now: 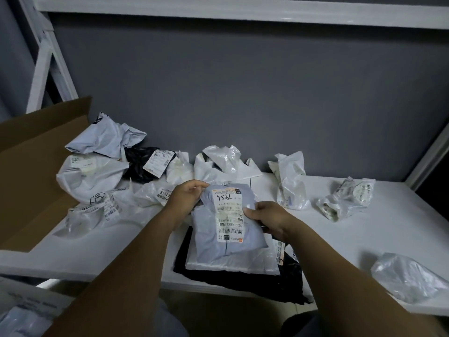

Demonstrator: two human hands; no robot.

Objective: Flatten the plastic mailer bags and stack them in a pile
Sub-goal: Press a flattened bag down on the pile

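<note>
head view: your left grip (187,196) and right grip (266,219) each pinch an edge of the grey mailer (227,235), seemingly laid atop the small pile (218,265) at the front of the tabletop (364,235); many crumpled bags (290,181) behind await flattening.

The white shipping label (228,215) on the grey mailer bag (211,242), near the front edge of the tabletop (364,227), carried a printed line ending "P803 PDD" just above a barcode (230,231). Handwritten digits at its far end looked like "7936", seen upside down. A crumpled white bag (155,193) towards the left edge bore "83-5-25" in bold print; the other labels were too small to read.
</note>
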